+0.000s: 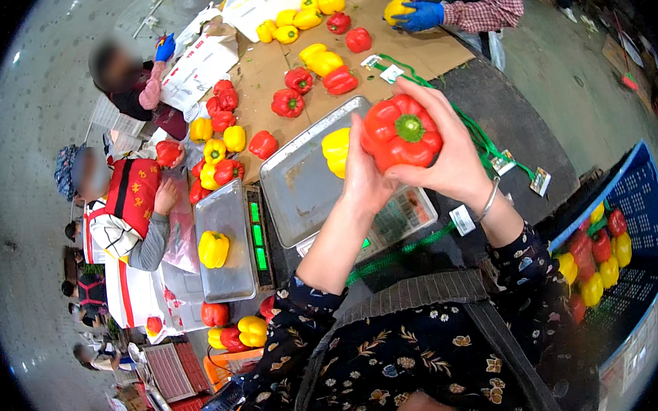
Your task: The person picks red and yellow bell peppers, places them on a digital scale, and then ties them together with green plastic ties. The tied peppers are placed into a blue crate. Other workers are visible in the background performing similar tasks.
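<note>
Between my two hands is a red bell pepper point(394, 154), its green stem facing up toward me. My left hand point(363, 173) presses against its left side, and my right hand point(452, 145) wraps round its right side, with the thumb across the front. Below them lies the metal tray point(287, 209) of a scale. A yellow bell pepper point(336, 152) sits on that tray, partly covered by my left hand. The scale's panel point(407, 213) shows under my forearms.
Green mesh bags with tags point(486, 139) lie on the dark tabletop at right. A blue crate point(639, 220) at my right holds bagged peppers. More peppers point(288, 103) dot the cardboard ahead. A second scale tray point(210, 280) stands left. Co-workers stand left, one gloved person point(476, 8) across.
</note>
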A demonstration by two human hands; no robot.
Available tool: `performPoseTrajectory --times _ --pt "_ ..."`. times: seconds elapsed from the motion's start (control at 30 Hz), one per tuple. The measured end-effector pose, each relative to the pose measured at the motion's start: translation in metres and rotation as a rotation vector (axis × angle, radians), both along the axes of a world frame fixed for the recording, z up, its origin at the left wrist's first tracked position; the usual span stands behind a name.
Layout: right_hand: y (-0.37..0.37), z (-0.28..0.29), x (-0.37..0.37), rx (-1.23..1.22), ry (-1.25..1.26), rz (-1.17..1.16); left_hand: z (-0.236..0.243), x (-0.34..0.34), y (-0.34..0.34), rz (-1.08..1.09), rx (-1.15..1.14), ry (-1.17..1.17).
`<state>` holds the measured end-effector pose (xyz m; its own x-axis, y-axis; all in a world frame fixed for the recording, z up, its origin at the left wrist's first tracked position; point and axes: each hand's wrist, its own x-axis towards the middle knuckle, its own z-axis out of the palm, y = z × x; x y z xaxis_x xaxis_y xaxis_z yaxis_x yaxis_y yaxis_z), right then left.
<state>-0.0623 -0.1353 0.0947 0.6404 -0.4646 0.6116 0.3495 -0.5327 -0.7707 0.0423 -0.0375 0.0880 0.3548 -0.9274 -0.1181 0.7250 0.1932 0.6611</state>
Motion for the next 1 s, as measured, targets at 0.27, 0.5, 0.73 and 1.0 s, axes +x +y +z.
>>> performPoseTrajectory --times 0.27,0.5,0.73,1.0 --pt "-0.008 -0.024 -0.002 -0.014 -0.082 -0.035 0.003 -0.021 -0.003 0.127 0.114 -0.232" --pt "-0.015 -0.036 -0.001 0.473 -0.151 0.092 -0.015 -0.015 -0.004 0.009 0.158 -0.049" --pt "-0.014 -0.029 -0.002 0.608 -0.107 0.337 -0.014 0.008 -0.009 0.530 0.091 -0.776" --pt "0.007 -0.031 0.002 0.691 -0.150 0.231 -0.002 -0.008 -0.003 0.633 -0.076 -1.531"
